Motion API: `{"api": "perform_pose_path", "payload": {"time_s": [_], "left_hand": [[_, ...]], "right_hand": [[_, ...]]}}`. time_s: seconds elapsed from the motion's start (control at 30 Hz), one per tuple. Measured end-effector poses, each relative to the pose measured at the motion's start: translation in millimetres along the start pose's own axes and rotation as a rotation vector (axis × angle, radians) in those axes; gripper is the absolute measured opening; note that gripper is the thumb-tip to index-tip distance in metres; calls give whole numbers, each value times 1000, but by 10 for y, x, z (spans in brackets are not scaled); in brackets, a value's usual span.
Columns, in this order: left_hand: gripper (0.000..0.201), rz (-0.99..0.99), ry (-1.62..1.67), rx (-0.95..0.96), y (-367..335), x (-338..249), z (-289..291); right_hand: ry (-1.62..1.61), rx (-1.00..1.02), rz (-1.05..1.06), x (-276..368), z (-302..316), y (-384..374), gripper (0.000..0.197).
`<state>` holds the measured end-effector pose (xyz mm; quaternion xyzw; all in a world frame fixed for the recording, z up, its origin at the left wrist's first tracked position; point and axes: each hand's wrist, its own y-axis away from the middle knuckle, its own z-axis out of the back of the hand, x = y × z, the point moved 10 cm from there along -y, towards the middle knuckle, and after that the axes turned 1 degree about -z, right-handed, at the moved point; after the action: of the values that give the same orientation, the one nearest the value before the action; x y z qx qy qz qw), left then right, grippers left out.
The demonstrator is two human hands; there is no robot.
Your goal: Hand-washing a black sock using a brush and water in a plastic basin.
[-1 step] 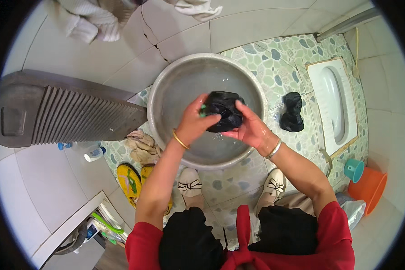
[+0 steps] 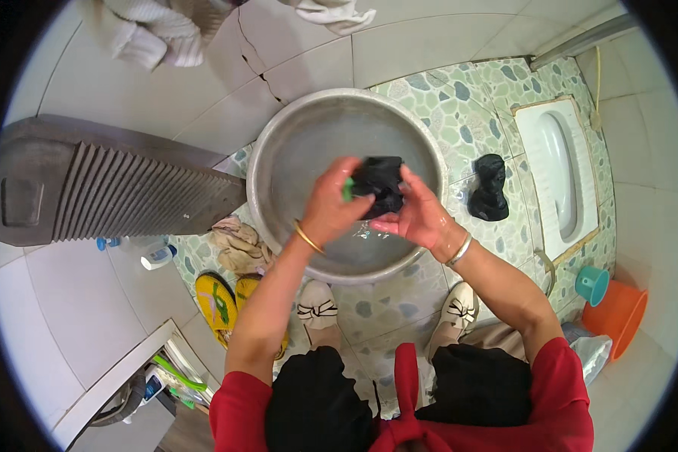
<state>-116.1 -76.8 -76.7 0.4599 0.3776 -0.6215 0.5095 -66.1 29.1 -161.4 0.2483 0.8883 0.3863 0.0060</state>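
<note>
Over the large round metal basin (image 2: 267, 237), which holds water, a wet black cloth (image 2: 378, 181) is bunched between my two hands. My left hand (image 2: 333, 202), slightly blurred, is closed on the cloth's left side. A small bright green thing (image 2: 347, 189) shows at its fingers; its kind cannot be made out. My right hand (image 2: 418, 213) grips the cloth's right edge, thumb above and fingers beneath. To the right of the basin, another wet black cloth (image 2: 490, 187) lies crumpled on the tiled floor.
A ribbed dark washboard (image 2: 135, 188) leans at the basin's left. Beige cloth (image 2: 237, 245), a white bottle (image 2: 158, 258) and yellow slippers (image 2: 217, 301) lie near it. On the right are a squat toilet (image 2: 557, 177), a teal cup (image 2: 592, 285) and an orange bucket (image 2: 618, 316).
My left hand has shifted slightly right and turned, and the black cloth is bunched narrower. My right hand has hardly moved.
</note>
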Motion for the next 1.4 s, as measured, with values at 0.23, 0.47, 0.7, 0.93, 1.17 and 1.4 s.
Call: {"api": "perform_pose_path", "payload": {"time_s": [0.23,0.47,0.7,0.93,1.17,1.4], "left_hand": [[31,-145,-59,525,214,-596,-728],[25,-416,-600,-29,101,-780,-650],[28,32,-396,-185,-97,228,-226],[31,741,693,-219,531,995,-6],[35,688,613,-478,1497,904,791],[46,718,606,-750,3365,929,1420]], "right_hand": [[-133,215,13,115,-279,94,50],[-77,177,107,-35,-242,151,45],[31,101,133,70,-730,599,38],[86,72,48,257,-431,496,28],[110,43,279,514,-646,697,35],[442,-63,272,689,-136,859,48]]}}
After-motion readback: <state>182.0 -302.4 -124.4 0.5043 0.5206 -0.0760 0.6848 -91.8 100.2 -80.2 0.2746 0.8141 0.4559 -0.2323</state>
